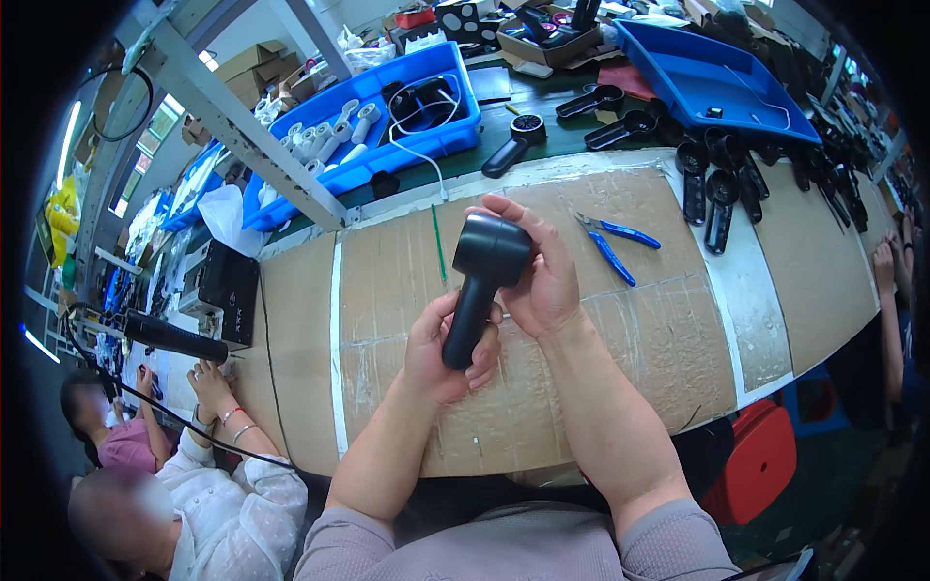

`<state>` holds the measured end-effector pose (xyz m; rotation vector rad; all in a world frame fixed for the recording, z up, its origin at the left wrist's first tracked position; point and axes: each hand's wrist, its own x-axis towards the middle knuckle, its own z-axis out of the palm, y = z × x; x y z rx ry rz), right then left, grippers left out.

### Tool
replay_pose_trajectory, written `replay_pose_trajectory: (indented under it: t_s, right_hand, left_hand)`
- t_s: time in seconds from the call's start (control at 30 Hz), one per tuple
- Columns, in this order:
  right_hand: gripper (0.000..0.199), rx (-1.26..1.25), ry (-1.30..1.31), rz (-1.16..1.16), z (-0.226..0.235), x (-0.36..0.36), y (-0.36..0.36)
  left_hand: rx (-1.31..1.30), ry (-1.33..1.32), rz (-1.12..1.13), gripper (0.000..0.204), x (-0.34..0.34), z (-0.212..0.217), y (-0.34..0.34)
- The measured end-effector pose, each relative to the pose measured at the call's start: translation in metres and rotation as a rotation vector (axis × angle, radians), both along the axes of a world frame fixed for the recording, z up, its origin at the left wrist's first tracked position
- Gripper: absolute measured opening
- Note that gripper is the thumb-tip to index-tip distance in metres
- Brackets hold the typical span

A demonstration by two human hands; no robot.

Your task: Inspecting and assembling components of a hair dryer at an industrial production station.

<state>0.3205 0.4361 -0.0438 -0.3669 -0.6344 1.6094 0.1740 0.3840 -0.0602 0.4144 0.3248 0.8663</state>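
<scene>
Pliers [610, 257] on cardboard [639, 358], right of the handheld device [492, 248], bin [412, 157] behind at left, tray [702, 82] behind at right

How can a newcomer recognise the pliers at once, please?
Start with the brown cardboard work surface. On it, to the right of the held black device, lie the small pliers. Two blue handles, spread in a V, set them apart from the thin green stick and the black handled parts nearby.

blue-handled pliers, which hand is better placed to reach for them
Probably the right hand: it is nearer the blue-handled pliers and cups the black device's head, while the left hand holds its handle.
</scene>
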Motion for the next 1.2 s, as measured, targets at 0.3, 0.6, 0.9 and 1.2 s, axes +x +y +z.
replay_pose_trajectory:
  t_s: [0.3, 0.6, 0.9, 1.2]
  right_hand:
    - [0.05, 0.027, -0.001, 0.019, 0.001, 0.003, 0.001]
    - [0.051, 0.015, -0.019, 0.029, 0.004, 0.002, 0.0]
    - [0.054, -0.022, -0.068, 0.026, -0.002, 0.001, 0.003]
    - [0.056, -0.048, -0.125, 0.008, -0.009, -0.003, 0.006]
  left_hand:
    - [0.014, 0.236, 0.179, 0.052, 0.006, -0.002, 0.0]
    - [0.005, 0.114, 0.123, 0.054, 0.003, -0.006, -0.001]
    - [0.041, 0.058, 0.065, 0.054, 0.007, 0.002, -0.004]
    - [-0.007, 0.084, 0.114, 0.053, 0.005, 0.003, -0.003]
